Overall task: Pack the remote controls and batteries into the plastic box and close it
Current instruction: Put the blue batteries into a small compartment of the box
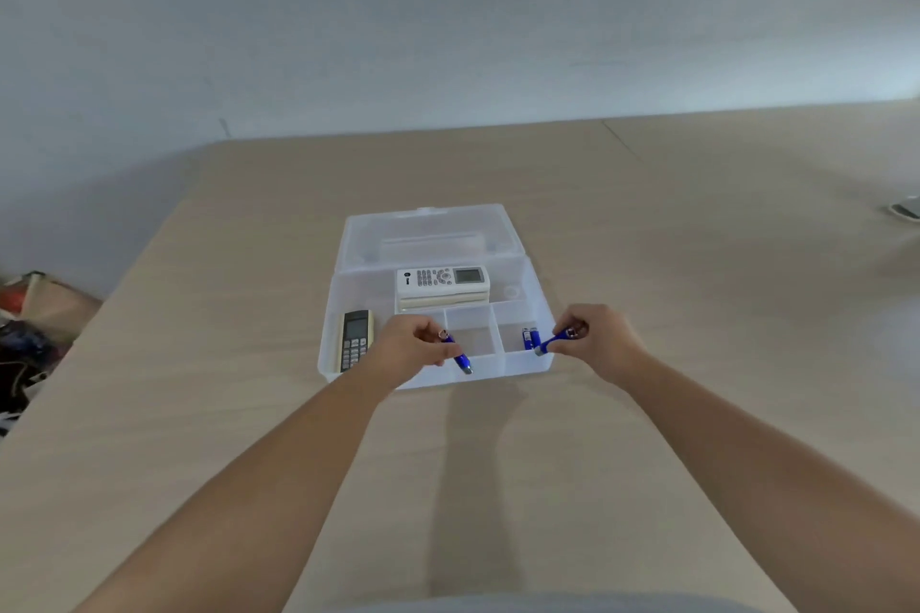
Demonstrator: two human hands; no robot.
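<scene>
A clear plastic box lies open on the table, its lid folded back. A white remote lies on top of other white remotes in the rear compartment. A dark remote with a beige edge lies in the left compartment. Two blue batteries stand in the front right compartment. My left hand holds a blue battery over the box's front edge. My right hand holds another blue battery above the front right compartment.
The box sits in the middle of a light wooden table. Cluttered bags lie on the floor past the table's left edge. A small pale object rests at the far right edge. A plain wall stands behind.
</scene>
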